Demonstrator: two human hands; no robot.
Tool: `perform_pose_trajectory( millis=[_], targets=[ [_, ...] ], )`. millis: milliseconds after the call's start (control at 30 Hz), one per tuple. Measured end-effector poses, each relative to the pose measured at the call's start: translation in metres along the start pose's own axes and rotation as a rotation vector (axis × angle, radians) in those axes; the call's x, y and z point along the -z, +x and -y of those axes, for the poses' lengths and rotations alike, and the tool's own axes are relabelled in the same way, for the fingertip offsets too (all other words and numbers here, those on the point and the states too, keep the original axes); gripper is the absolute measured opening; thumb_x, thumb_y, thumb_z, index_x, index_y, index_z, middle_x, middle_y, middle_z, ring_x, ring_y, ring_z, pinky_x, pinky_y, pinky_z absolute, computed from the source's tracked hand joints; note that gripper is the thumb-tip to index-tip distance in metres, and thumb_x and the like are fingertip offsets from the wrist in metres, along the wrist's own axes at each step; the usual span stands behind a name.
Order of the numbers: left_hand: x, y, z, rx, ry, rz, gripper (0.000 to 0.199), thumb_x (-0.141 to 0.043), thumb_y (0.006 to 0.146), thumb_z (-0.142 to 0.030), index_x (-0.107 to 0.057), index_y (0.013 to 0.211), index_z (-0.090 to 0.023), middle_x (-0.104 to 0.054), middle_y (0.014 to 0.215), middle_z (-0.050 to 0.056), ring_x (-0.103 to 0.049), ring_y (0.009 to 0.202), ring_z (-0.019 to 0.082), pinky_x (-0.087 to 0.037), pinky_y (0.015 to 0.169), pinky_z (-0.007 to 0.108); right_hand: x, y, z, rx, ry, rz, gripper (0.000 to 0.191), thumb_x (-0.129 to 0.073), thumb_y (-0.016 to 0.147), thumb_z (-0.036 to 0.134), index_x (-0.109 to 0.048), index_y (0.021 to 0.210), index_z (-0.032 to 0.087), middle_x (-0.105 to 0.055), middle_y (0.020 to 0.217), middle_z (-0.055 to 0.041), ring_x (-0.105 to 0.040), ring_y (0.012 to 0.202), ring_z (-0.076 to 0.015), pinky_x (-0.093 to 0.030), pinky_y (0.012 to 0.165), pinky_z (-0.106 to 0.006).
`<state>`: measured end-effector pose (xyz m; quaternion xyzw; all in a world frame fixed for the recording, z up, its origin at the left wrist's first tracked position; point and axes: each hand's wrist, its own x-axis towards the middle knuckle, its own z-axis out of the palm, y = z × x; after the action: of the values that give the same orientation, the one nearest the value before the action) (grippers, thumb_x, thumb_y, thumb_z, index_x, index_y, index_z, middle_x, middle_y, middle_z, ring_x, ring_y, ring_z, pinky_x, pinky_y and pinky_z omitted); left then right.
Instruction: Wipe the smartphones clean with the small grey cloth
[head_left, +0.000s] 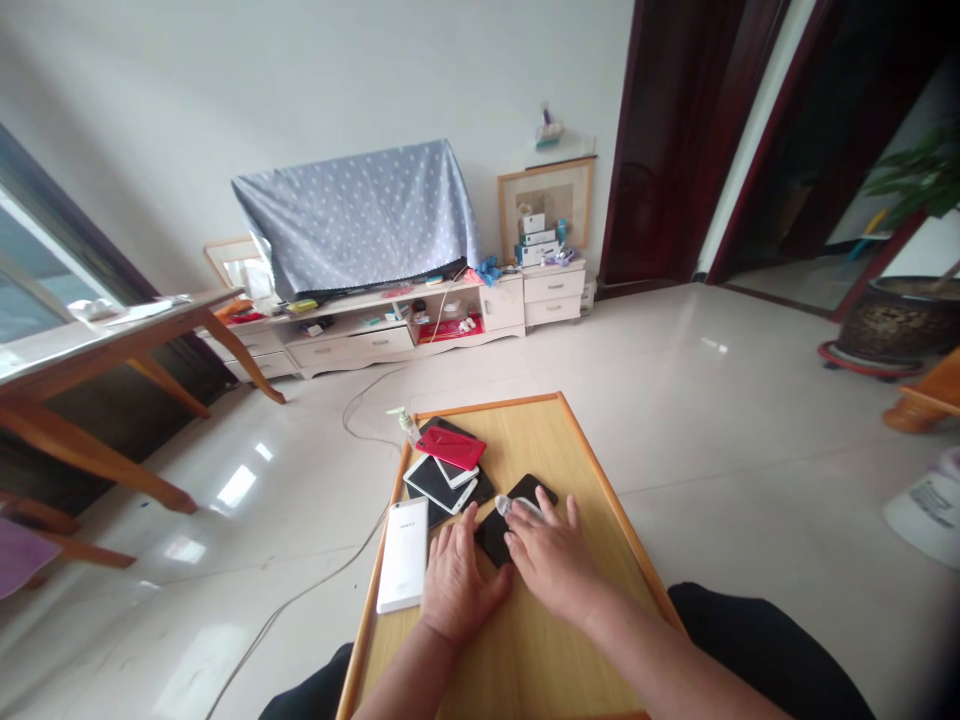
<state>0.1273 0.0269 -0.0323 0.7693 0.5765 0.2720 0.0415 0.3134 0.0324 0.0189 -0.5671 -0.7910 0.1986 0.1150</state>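
On the wooden table point(559, 620), a black phone point(491, 535) lies at a slant between my hands. My left hand point(459, 580) rests at its lower left edge, fingers apart. Above the phone, my right hand point(551, 550) presses a small greyish-white cloth point(506, 504) against it. Left of my left hand lies a white phone point(405, 555), back up. Farther up the table, a red phone point(451, 447) and white-framed phones point(441, 484) are piled on dark devices.
A pump bottle point(406, 424) stands at the table's far left corner. Beyond the table are a white cabinet point(352, 348) and a cloth-covered television point(367, 220). My knees flank the table, and a cable point(300, 592) runs along the floor at the left.
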Motion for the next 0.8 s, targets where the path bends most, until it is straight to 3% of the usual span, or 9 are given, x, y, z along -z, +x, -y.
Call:
perform_pose_trajectory(
  millis=[167, 233, 400, 467, 667, 733, 800],
  targets=[
    [0.001, -0.002, 0.003, -0.043, -0.02, 0.019, 0.082, -0.058, 0.08, -0.028, -0.023, 0.153, -0.017, -0.059, 0.13, 0.016, -0.058, 0.115, 0.03, -0.047, 0.101, 0.05, -0.011, -0.007, 0.013, 0.193, 0.073, 0.085, 0.05, -0.023, 0.104, 0.045, -0.035, 0.152, 0.038, -0.041, 0.156, 0.0028, -0.013, 0.151, -0.0323, 0.003, 0.117, -0.065],
    [0.002, -0.002, 0.002, -0.048, -0.021, 0.025, 0.083, -0.06, 0.079, -0.03, -0.023, 0.153, -0.017, -0.059, 0.129, 0.016, -0.058, 0.115, 0.031, -0.047, 0.101, 0.05, -0.012, -0.003, 0.009, 0.164, 0.067, 0.06, 0.05, -0.023, 0.104, 0.046, -0.035, 0.152, 0.038, -0.04, 0.157, 0.0033, -0.012, 0.151, -0.033, 0.004, 0.116, -0.066],
    [0.005, -0.001, -0.004, -0.039, 0.011, 0.057, 0.089, -0.066, 0.074, -0.039, -0.028, 0.151, -0.018, -0.061, 0.128, 0.014, -0.058, 0.115, 0.032, -0.048, 0.101, 0.05, 0.001, 0.02, -0.025, -0.132, -0.063, -0.027, 0.054, -0.022, 0.103, 0.046, -0.036, 0.153, 0.03, -0.031, 0.161, -0.0016, -0.002, 0.151, -0.0372, 0.006, 0.113, -0.07],
    [0.006, 0.0, -0.005, -0.037, 0.013, 0.068, 0.088, -0.066, 0.073, -0.04, -0.029, 0.15, -0.019, -0.061, 0.127, 0.014, -0.058, 0.115, 0.033, -0.048, 0.101, 0.052, 0.002, 0.021, -0.029, -0.176, -0.091, -0.032, 0.056, -0.022, 0.103, 0.047, -0.034, 0.154, 0.027, -0.03, 0.162, -0.0036, 0.0, 0.151, -0.0377, 0.006, 0.112, -0.071],
    [0.005, -0.001, -0.003, -0.052, -0.003, 0.068, 0.081, -0.062, 0.077, -0.035, -0.031, 0.149, -0.018, -0.061, 0.129, 0.015, -0.058, 0.116, 0.032, -0.047, 0.102, 0.051, -0.011, 0.001, -0.002, 0.124, 0.023, 0.039, 0.053, -0.019, 0.104, 0.05, -0.037, 0.152, 0.034, -0.037, 0.159, 0.0005, -0.011, 0.152, -0.0327, 0.004, 0.116, -0.066],
    [0.004, 0.0, -0.003, -0.056, 0.002, 0.068, 0.08, -0.063, 0.076, -0.035, -0.032, 0.148, -0.018, -0.061, 0.129, 0.015, -0.058, 0.116, 0.031, -0.047, 0.102, 0.05, -0.01, 0.003, -0.003, 0.123, 0.024, 0.03, 0.052, -0.02, 0.104, 0.049, -0.038, 0.151, 0.035, -0.038, 0.158, 0.0009, -0.011, 0.151, -0.0329, 0.004, 0.116, -0.066],
    [0.005, 0.0, -0.003, -0.051, 0.007, 0.063, 0.083, -0.065, 0.074, -0.037, -0.033, 0.148, -0.017, -0.061, 0.127, 0.014, -0.058, 0.115, 0.031, -0.048, 0.101, 0.05, -0.005, 0.01, -0.012, 0.01, -0.016, -0.014, 0.052, -0.021, 0.104, 0.047, -0.039, 0.151, 0.033, -0.036, 0.159, -0.0005, -0.009, 0.151, -0.0346, 0.005, 0.115, -0.067]
  ],
)
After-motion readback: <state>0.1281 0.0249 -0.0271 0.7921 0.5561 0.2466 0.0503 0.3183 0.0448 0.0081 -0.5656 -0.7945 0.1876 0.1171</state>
